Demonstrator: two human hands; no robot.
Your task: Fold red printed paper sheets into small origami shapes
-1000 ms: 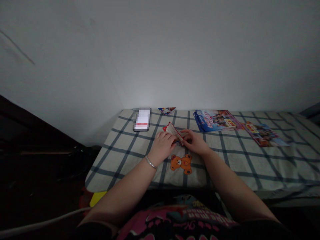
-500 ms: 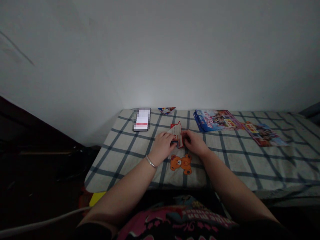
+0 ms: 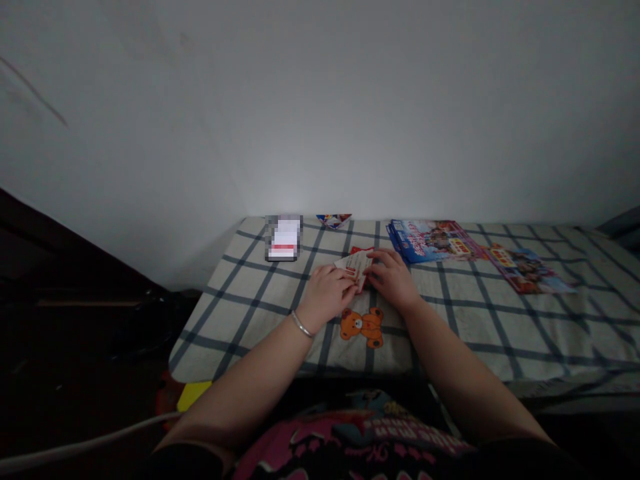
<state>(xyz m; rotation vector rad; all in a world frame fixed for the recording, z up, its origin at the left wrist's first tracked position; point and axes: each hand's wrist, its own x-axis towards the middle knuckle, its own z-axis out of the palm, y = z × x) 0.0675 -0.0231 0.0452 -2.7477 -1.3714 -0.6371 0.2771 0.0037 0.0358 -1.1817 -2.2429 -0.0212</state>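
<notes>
A small folded sheet of printed paper (image 3: 356, 263), pale with red edges, lies between my hands on the checked cloth. My left hand (image 3: 327, 297) has its fingers closed on the near left part of it. From the right, my right hand (image 3: 393, 280) grips the paper's right side, its fingers bent over the edge. Fingertips hide parts of the sheet. Just below the paper, an orange teddy bear picture (image 3: 362, 328) lies flat on the cloth.
A phone (image 3: 284, 239) with a lit screen lies at the back left. Next to it is a small folded colourful paper triangle (image 3: 334, 220). A stack of printed leaflets (image 3: 430, 240) lies to the right, with another leaflet (image 3: 530, 269) beyond. The wall (image 3: 350, 113) rises behind the table.
The paper stood up as an open fold and now lies flatter, leaning right. My right hand has moved slightly up and over its right side; the left hand has barely shifted.
</notes>
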